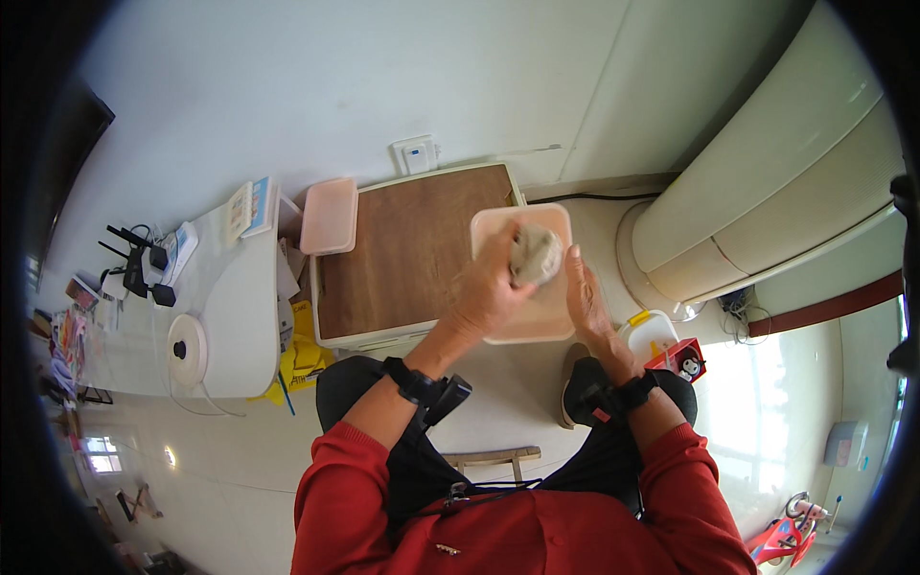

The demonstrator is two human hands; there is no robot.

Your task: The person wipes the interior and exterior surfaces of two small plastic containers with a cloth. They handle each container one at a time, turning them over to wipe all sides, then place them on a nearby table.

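My left hand (pixel 492 273) grips a crumpled grey-beige cloth (pixel 536 257), both slightly blurred. The cloth is over the open mouth of a pale pink plastic tub (pixel 528 327). At the tub's right rim is my right hand (pixel 591 302), upright, with its thumb along the rim. Whether its fingers grip the wall or only rest against it I cannot tell. The tub overlaps the right end of a low cabinet with a brown top (pixel 410 251) and reaches past its edge. What supports the tub underneath is hidden.
A pink lid or shallow tray (pixel 330 215) lies at the cabinet's left end. Further left, a white desk (pixel 237 302) carries a black router (pixel 134 269). A tall rounded appliance (pixel 755 180) stands right. By my right knee are a white container (pixel 649 330) and red box (pixel 675 359).
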